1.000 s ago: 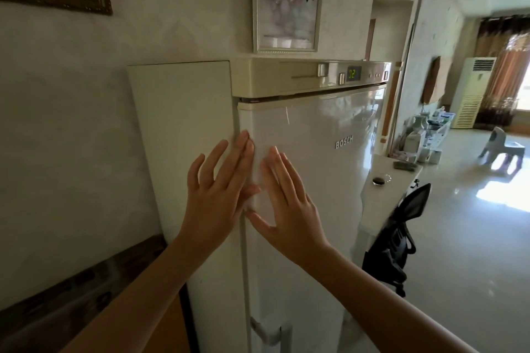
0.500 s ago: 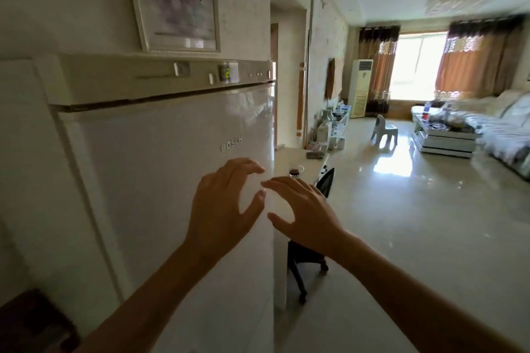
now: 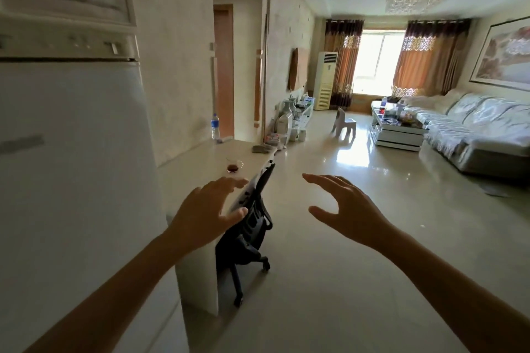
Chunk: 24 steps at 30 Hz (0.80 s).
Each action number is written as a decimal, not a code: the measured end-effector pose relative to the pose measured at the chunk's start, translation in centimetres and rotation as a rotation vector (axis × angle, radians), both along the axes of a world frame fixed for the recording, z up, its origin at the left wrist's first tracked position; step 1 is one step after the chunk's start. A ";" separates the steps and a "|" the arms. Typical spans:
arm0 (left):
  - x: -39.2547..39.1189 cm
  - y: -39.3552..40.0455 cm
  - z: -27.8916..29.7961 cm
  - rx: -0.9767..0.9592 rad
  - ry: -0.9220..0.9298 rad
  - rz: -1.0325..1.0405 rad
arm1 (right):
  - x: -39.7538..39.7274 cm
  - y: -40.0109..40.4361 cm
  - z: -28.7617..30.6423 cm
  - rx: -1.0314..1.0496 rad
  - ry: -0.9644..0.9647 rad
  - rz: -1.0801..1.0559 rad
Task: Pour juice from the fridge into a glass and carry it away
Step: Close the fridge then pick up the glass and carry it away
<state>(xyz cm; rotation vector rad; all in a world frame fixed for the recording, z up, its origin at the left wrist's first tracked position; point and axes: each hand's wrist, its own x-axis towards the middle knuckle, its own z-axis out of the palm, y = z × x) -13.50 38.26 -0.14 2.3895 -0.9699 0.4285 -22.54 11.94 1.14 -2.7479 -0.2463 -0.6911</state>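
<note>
water bottle [image 3: 215,125] on desk [image 3: 200,163] | black office chair [image 3: 249,226] beside desk | sofa [image 3: 470,135] far right

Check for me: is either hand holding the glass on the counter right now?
No. The glass stands alone on the counter; the left hand and right hand hover open and empty.

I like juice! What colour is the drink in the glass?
Dark red, in the glass on the desk, head view.

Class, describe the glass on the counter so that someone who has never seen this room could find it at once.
Start at the white fridge on the left; a pale counter runs from its side towards the living room. The glass stands near the counter's front edge, above the black office chair. It is short, clear and holds a little dark liquid, unlike the tall water bottle.
</note>
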 end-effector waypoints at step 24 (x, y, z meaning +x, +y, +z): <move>32.6 -28.3 -5.6 0.014 0.210 0.095 | 33.8 -28.3 -2.8 0.103 0.212 0.147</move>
